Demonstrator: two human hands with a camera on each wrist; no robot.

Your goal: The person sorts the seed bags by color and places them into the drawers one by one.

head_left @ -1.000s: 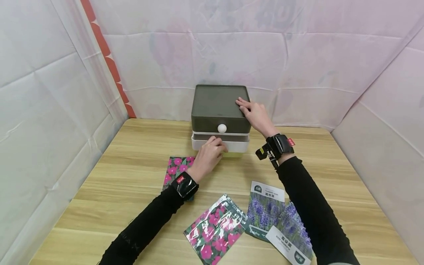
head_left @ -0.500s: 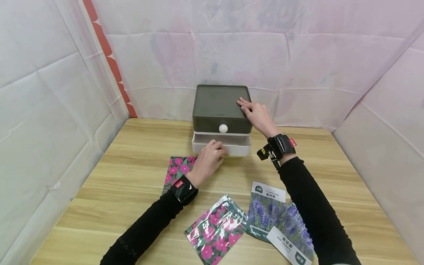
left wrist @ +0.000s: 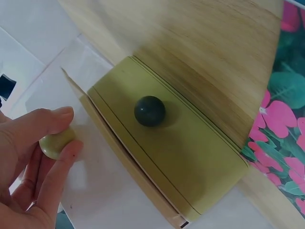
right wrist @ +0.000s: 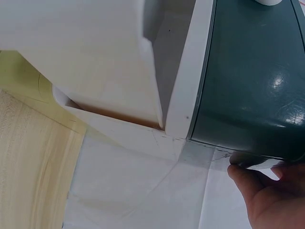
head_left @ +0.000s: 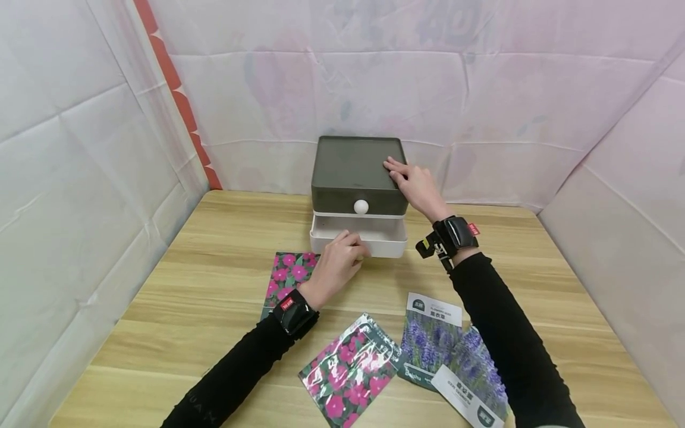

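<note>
A small drawer unit (head_left: 353, 166) stands at the back of the wooden table (head_left: 214, 238), with a dark green top drawer and its white knob (head_left: 361, 207). Below it a white drawer (head_left: 385, 242) is pulled partly out. My left hand (head_left: 339, 261) pinches that drawer's pale knob (left wrist: 56, 143) between thumb and fingers. Under it sits a light green bottom drawer (left wrist: 190, 162) with a dark knob (left wrist: 149, 111), closed. My right hand (head_left: 414, 184) lies flat on the unit's top right corner, its fingers straight. The right wrist view shows the white drawer (right wrist: 95, 57) sticking out beneath the dark drawer (right wrist: 252, 81).
Seed packets lie on the table in front: a pink-flower packet (head_left: 289, 270) under my left wrist, another (head_left: 348, 371) near the front, and two lavender packets (head_left: 428, 339) to the right. White cloth walls close in the table on three sides.
The white drawer has slid out toward me, drawn by my left hand moving back. My right hand has stayed on top of the unit.
</note>
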